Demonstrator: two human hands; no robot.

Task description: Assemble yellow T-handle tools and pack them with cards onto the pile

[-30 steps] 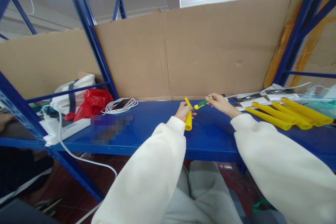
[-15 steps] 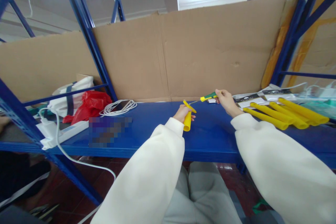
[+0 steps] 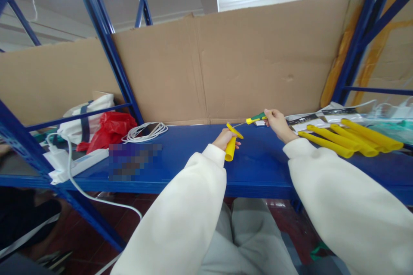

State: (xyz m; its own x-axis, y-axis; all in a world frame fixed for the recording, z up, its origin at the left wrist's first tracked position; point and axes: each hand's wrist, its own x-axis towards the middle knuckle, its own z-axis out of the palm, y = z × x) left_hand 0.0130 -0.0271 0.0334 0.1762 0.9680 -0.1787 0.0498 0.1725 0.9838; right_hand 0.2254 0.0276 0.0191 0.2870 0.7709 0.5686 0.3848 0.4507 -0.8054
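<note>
My left hand is closed around a yellow tube with a flat yellow piece at its upper end, above the blue shelf. To the right, my right hand grips the green and yellow handle of a screwdriver. Its thin shaft points left and reaches the flat yellow piece; the exact contact at the tip is too small to make out. Several yellow tubes lie side by side on the shelf, right of my right hand.
The blue shelf has cardboard standing behind it. On its left are a coiled white cable, a red bag and a white power strip. Packets lie at the back right. Another person's leg shows at lower left.
</note>
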